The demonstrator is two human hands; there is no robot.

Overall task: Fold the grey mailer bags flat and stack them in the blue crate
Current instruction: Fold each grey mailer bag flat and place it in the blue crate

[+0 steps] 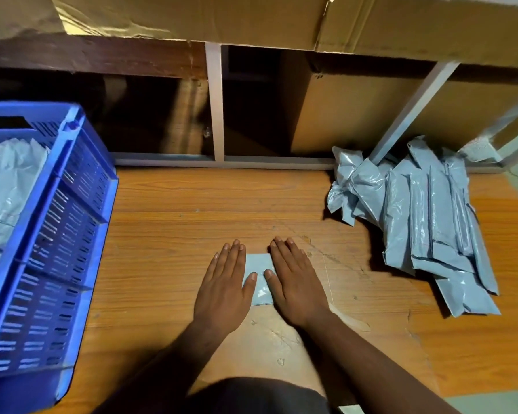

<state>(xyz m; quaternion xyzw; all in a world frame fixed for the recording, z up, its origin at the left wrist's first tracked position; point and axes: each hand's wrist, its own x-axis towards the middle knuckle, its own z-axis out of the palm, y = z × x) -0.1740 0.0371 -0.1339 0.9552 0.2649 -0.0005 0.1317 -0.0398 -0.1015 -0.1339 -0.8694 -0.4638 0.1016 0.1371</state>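
One small folded grey plastic mailer bag near front edge of wooden desk. Left hand, right hand press it, fingers straight (gripping nothing). One blue slatted plastic crate at left edge, grey bags inside; heap of unfolded bags at right edge (count unclear).

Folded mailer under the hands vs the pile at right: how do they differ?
The folded mailer lies flat, pressed by the left hand and right hand; the pile of mailers is untouched. The folded mailer is one small rectangle; the pile is many longer, partly crumpled bags. Both are grey plastic on the wooden table.
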